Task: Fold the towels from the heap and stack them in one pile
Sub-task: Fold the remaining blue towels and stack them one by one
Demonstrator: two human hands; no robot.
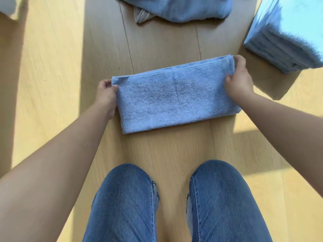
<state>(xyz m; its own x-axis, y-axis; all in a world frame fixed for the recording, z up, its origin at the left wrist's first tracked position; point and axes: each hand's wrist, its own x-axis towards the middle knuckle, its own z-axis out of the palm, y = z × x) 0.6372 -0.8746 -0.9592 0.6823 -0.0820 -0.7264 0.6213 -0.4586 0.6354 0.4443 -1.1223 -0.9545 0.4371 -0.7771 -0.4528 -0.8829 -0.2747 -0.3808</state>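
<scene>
A blue towel (174, 95) lies folded into a long rectangle on the wooden floor in front of my knees. My left hand (106, 93) pinches its far left corner. My right hand (239, 79) grips the layered right end near the far corner. A heap of unfolded blue towels (176, 7) lies at the top centre. A pile of folded blue towels (286, 37) stands at the upper right, several layers high.
My knees in blue jeans (171, 203) fill the bottom centre. A brownish striped cloth (141, 16) pokes out from under the heap. A pale cloth edge (7, 6) shows at the top left. Sunlit patches cross the wooden floor (52, 67).
</scene>
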